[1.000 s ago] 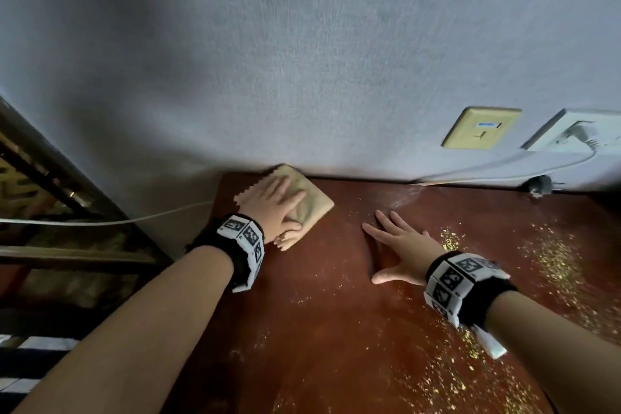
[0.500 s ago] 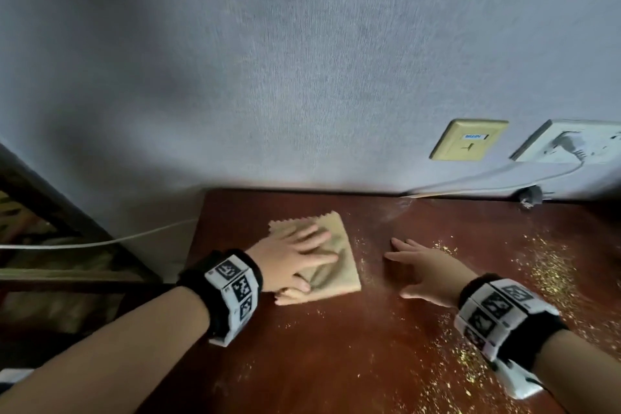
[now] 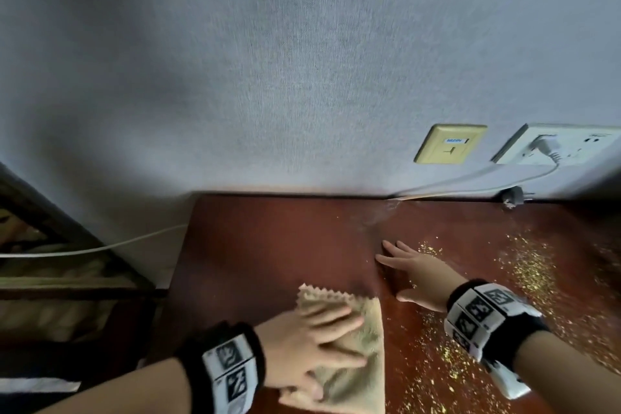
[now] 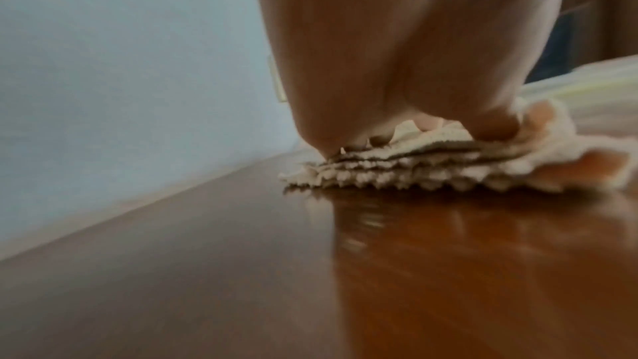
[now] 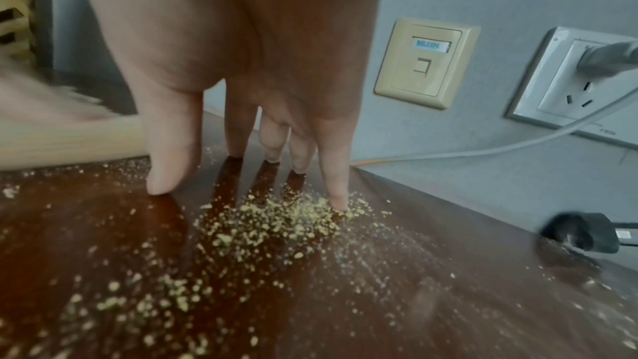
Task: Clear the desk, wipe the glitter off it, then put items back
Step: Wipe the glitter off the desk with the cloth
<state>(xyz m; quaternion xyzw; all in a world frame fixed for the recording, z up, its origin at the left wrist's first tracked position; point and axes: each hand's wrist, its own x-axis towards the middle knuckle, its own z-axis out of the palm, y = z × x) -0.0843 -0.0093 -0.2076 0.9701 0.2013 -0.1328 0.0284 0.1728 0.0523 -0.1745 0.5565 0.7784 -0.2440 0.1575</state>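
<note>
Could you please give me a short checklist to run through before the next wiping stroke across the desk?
1. Cloth under control: ok. The left hand presses flat on the folded beige cloth.
2. Cloth flat on the desk: ok in the left wrist view.
3. Path to the right free: not ok. The right hand rests flat on the desk beside the cloth.
4. Glitter left to wipe: not ok. Gold glitter lies around and right of the right hand.
5. Cable hazards: not ok. A black plug lies on the desk near the wall.
6. Cloth's underside clean: cannot tell.
</note>
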